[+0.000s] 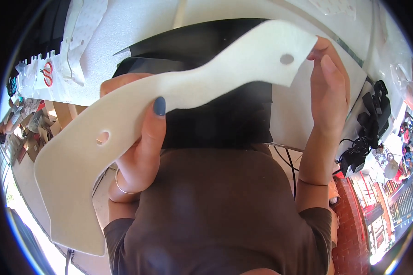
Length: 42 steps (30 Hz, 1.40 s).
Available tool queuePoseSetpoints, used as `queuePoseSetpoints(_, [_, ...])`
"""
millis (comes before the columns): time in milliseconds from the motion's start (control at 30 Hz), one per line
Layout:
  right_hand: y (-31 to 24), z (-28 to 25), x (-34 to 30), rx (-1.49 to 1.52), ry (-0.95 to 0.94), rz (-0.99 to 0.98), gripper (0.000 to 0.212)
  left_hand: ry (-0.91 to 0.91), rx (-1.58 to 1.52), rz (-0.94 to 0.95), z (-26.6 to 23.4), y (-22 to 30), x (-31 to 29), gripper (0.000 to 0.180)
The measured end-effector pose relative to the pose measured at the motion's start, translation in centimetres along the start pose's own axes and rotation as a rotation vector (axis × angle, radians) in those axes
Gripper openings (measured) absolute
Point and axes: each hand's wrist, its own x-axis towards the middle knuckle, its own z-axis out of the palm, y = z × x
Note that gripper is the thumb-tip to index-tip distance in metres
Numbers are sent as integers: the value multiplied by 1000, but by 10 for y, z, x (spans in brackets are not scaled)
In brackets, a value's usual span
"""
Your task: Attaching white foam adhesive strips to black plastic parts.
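Observation:
A long, flat, S-curved white piece [183,89] with two holes, soft-looking like felt or foam, is held up in front of me. It slants from lower left to upper right. My left hand [144,142] grips its middle, thumb flat on the near face and fingers behind. At the upper right end, my right hand [328,89] has curled fingers at the corner and a fingertip against the edge. Under the piece, black sheets [215,123] lie stacked on the white table [291,117], partly covered by it.
Red-handled scissors [48,74] lie at the table's left side, near another white shaped piece [75,50] and a black toothed part [43,34]. Black cables and adapters [371,110] sit along the right edge. Clear plastic wrap [401,68] is at the far right.

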Motion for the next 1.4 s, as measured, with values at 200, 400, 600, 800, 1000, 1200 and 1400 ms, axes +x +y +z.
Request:
queuePoseSetpoints(200, [-4, 9, -4, -219, -137, -142, 11, 34, -156, -159, 6, 5, -6, 21])
queuePoseSetpoints(400, [-15, 6, -7, -357, -83, -201, 13, 51, 68, -39, 11, 2, 4, 24])
queuePoseSetpoints(600, [5, -10, 3, -564, -74, -215, 10, -89, 315, -65, 14, 2, 2, 15])
queuePoseSetpoints(800, [10, -20, 3, -617, 237, -155, 13, -72, -174, -310, 9, 1, -15, 19])
queuePoseSetpoints(1000, [13, -22, 7, -271, 16, -33, 16, -66, -302, -412, 8, 2, -14, 29])
queuePoseSetpoints(1200, [5, -11, 14, -387, -140, -31, 11, 29, -364, -404, 17, 1, -11, 27])
queuePoseSetpoints(1400, [20, -10, 14, -497, -56, -35, 12, -221, 174, -161, 16, -19, 6, 33])
